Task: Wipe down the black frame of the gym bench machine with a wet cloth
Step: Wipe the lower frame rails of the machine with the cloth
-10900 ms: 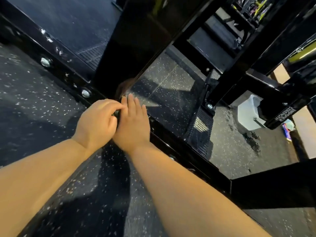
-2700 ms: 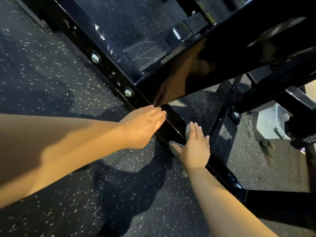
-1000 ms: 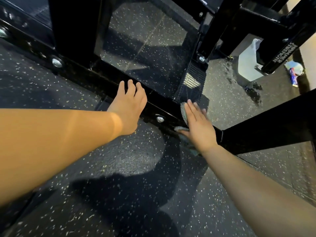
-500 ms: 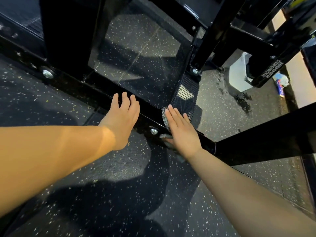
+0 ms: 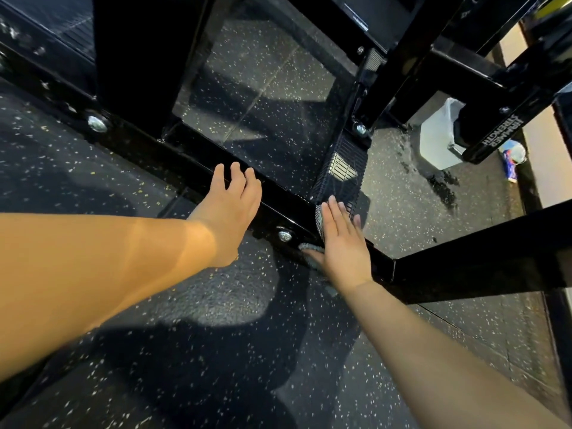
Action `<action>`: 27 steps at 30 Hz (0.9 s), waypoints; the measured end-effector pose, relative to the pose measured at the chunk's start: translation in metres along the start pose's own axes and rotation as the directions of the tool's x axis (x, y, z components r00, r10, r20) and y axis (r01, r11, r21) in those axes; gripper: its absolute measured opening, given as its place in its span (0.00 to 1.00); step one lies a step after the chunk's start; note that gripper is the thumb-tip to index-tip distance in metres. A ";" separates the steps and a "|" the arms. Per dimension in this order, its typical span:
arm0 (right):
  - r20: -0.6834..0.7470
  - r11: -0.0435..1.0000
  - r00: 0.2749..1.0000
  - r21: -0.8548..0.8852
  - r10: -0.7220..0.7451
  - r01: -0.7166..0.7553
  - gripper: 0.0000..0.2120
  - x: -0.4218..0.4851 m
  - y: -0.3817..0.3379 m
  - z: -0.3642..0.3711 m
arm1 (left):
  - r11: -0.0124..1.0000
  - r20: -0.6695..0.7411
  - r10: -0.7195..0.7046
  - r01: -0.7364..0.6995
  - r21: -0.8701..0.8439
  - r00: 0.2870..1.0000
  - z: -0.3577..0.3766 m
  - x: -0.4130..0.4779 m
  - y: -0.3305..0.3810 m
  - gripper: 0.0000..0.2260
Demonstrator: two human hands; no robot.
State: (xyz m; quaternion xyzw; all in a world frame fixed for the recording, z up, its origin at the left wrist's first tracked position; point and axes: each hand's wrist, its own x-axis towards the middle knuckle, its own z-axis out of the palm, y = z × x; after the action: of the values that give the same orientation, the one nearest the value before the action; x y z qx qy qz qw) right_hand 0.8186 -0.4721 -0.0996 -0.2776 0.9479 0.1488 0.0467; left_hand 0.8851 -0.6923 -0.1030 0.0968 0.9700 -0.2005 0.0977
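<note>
A dark rubber floor [image 5: 93, 187] flecked with pale specks fills most of the view. On it stands the glossy black steel frame [image 5: 275, 202] of the gym machine: one low base beam runs diagonally from upper left to lower right, one broad upright post [image 5: 145, 60] rises from it at the left, and one ribbed black foot plate [image 5: 340, 174] meets it near the middle. Three silver bolt heads show: one [image 5: 97, 123] on the beam at the left, one [image 5: 285, 235] on the beam between the two hands, and one [image 5: 360, 129] at the top of the foot plate.

One pale plastic bin [image 5: 436, 140] sits on the floor at the upper right, with dark wet patches on the floor just beside it, and one small blue-and-white bottle [image 5: 513, 159] lies near the wall.

Two bare forearms reach in from below. The left hand [image 5: 230, 209] lies flat on top of the base beam, fingers straight and slightly spread, holding nothing. The right hand [image 5: 340, 239] is also flat, with straight fingers, and presses one grey textured cloth [image 5: 320, 226] against the beam where the foot plate joins it. The cloth shows along the hand's left edge and under the thumb; the rest is hidden beneath the palm.
</note>
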 end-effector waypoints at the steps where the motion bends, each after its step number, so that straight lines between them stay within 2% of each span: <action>1: -0.033 0.998 0.998 -0.008 -0.058 0.058 0.46 -0.002 0.006 0.001 | 1.000 0.007 0.003 -0.003 -0.007 1.000 -0.001 0.000 0.000 0.44; 4: 0.025 0.990 0.990 0.027 -0.142 0.141 0.48 -0.006 0.013 0.002 | 1.000 0.024 0.006 -0.006 -0.014 1.000 -0.001 0.001 0.000 0.44; 9: 0.008 0.999 1.000 0.047 0.022 -0.022 0.48 0.007 -0.006 -0.001 | 1.000 0.029 0.006 -0.005 -0.024 1.000 -0.002 0.001 0.001 0.43; 12: -0.056 0.991 0.991 0.047 -0.122 0.125 0.44 0.009 0.004 0.002 | 1.000 0.024 0.002 -0.001 -0.027 1.000 -0.002 0.001 -0.002 0.43; 14: 0.015 0.971 0.972 0.062 -0.234 0.232 0.46 0.003 0.021 0.001 | 0.999 0.025 0.008 -0.007 -0.033 1.000 -0.002 0.001 -0.003 0.43; 15: 0.059 0.970 0.970 0.083 -0.235 0.230 0.49 -0.003 0.029 0.001 | 0.999 0.025 0.012 -0.012 -0.032 1.000 -0.002 0.001 -0.002 0.43; 18: 0.099 0.995 0.991 0.062 -0.089 0.083 0.52 -0.020 0.042 0.005 | 0.999 0.030 0.035 -0.034 -0.025 0.999 -0.003 0.002 -0.003 0.43; 21: 0.048 0.998 0.999 0.066 -0.026 0.023 0.53 -0.012 0.029 0.006 | 0.999 0.028 0.028 -0.027 -0.029 0.999 0.000 0.001 -0.004 0.43; 25: -0.030 0.992 0.993 0.031 -0.118 0.119 0.52 0.022 -0.011 -0.006 | 1.000 0.026 0.001 -0.001 -0.027 1.000 -0.001 0.001 -0.002 0.44; 27: -0.030 0.976 0.976 0.023 -0.217 0.218 0.49 0.032 -0.014 -0.009 | 1.000 0.035 -0.002 0.003 -0.025 0.999 -0.002 0.002 -0.002 0.45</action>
State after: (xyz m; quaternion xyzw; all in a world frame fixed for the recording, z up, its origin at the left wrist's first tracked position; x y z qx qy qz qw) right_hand 0.7993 -0.5022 -0.1003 -0.3812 0.9142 0.1266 0.0534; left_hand 0.8824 -0.6933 -0.1003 0.0909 0.9707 -0.1902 0.1155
